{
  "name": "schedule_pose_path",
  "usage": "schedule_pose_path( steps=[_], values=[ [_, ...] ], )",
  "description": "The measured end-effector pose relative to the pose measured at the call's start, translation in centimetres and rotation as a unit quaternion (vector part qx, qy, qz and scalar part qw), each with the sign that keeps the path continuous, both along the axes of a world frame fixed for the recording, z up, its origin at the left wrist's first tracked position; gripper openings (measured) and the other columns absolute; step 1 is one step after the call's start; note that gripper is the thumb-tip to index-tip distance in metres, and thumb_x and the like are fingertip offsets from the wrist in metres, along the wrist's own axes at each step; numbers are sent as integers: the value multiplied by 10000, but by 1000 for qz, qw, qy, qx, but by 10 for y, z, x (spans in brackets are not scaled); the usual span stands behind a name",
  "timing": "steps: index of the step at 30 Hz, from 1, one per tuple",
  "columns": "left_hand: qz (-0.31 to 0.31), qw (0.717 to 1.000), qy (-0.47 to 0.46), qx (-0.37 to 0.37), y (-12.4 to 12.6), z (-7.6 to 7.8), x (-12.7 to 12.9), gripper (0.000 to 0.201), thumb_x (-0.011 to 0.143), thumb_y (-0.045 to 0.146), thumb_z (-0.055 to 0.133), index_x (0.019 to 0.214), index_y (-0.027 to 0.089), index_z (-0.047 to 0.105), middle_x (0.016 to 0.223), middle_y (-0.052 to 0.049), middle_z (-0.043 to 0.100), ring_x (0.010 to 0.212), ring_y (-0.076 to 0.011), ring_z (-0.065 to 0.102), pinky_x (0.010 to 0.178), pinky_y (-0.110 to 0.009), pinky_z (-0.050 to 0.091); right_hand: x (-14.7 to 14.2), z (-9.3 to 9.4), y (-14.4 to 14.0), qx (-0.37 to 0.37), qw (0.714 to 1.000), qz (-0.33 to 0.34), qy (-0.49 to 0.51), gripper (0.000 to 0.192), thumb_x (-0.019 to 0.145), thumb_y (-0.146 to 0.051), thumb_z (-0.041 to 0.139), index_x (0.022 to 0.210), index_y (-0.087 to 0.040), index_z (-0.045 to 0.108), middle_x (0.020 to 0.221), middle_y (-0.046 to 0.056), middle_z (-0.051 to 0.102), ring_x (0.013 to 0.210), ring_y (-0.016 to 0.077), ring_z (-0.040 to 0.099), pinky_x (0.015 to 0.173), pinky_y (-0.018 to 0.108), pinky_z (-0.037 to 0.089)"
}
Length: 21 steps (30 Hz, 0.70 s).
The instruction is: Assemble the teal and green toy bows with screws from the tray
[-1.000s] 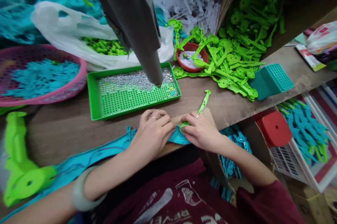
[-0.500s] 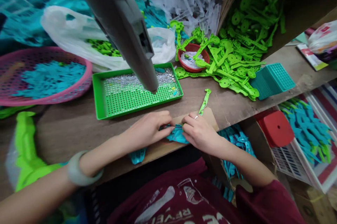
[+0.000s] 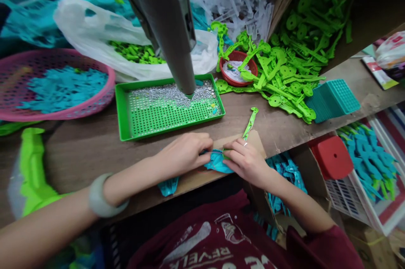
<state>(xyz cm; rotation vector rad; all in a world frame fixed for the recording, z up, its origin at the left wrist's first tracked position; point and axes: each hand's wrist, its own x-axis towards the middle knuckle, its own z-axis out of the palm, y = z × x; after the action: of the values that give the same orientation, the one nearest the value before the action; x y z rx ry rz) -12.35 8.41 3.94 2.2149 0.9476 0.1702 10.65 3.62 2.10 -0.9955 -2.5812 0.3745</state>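
Pinching a teal plastic part (image 3: 218, 162) at the desk (image 3: 79, 151) front edge w/ both hands, left hand (image 3: 185, 154) fingers clamped on its left end, right hand (image 3: 249, 161) gripping its right end plus a green plastic piece (image 3: 249, 123), green tray (image 3: 171, 108) lying just behind.

Both hands (image 3: 218, 157) on teal piece (image 3: 217, 162)
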Motion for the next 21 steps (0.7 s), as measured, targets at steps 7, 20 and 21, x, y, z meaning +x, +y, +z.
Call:
schedule_pose_path(
  steps=[7, 20, 21],
  values=[
    [29, 997, 73, 9, -4, 7, 13, 213, 817, 192, 614, 641, 205, 495, 663, 22, 531, 617, -151, 500, 587, -281, 306, 0, -3, -3, 8, 1000, -14, -2, 233, 1022, -230, 514, 910, -135, 695, 1062, 141, 668, 939, 232, 560, 814, 370, 506],
    [-76, 993, 20, -91, 21, 13, 4, 145, 832, 125, 557, 725, 199, 622, 749, 10, 616, 691, -147, 593, 679, -256, 401, -11, 9, 1, -6, 992, 13, -129, 173, 982, -189, 575, 1110, -169, 689, 1069, 118, 611, 1001, 258, 467, 808, 394, 408],
    [-77, 992, 17, -96, 22, 12, 4, 147, 840, 143, 548, 720, 199, 611, 745, 9, 611, 685, -147, 588, 674, -257, 400, -11, 9, 1, -5, 992, 16, -127, 178, 983, -191, 572, 1116, -168, 688, 1065, 117, 611, 995, 258, 464, 803, 394, 405]
  ],
)
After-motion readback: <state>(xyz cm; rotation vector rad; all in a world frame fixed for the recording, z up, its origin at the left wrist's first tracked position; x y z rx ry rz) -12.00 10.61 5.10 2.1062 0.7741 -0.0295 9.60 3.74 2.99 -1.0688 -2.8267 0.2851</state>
